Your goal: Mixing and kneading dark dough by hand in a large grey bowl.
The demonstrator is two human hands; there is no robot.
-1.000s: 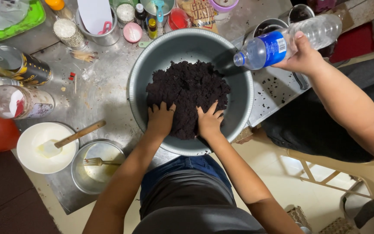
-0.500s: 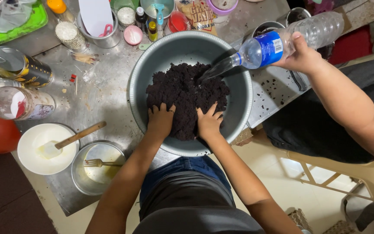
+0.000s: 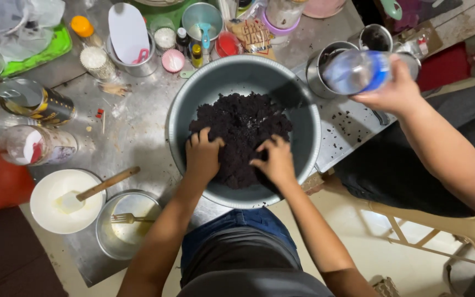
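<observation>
The shiny metal table (image 3: 138, 132) holds a big grey metal bowl (image 3: 193, 104), with a white bowl (image 3: 48, 206) left of the left hand (image 3: 203, 159).

Even overhead light, dull glare on the metal table (image 3: 138, 126), motion blur on the plastic bottle (image 3: 358, 70).

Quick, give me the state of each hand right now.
Left hand: open, fingers curled, pressing into the dark crumbly mix in the metal bowl.
Right hand: open, also pressing into the mix, gripping nothing.
</observation>
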